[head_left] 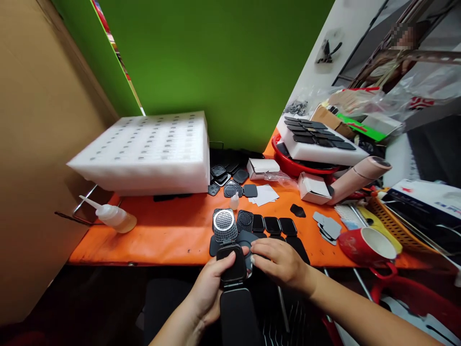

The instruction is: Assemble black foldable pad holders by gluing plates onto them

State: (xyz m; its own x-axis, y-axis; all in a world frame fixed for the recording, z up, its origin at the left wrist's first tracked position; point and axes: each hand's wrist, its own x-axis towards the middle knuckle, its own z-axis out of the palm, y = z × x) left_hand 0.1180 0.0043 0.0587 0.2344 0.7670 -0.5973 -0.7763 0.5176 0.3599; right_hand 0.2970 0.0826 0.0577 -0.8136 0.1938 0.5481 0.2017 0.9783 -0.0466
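Observation:
My left hand (212,283) is wrapped round a black hinged folding piece (232,264), its thumb pressed on a smooth black panel. The piece has several joined sections: a mesh-like panel with a silver ring (224,221) at the top and a long dark flap (237,317) hanging below. My right hand (279,259) pinches a dark grey pad (247,238) with a ring on it, close beside the folding piece. The fingers partly hide the pad's lower part. Just past my hands, a row of black square panels (272,225) lies on the orange table.
A white foam block (169,168) with slots stands at the left, near a squeeze bottle (115,218). Behind my hands are a small bottle (234,202) and white papers (264,195). At the right are grey plates (327,226), a red mug (367,245) and a red basin (298,166).

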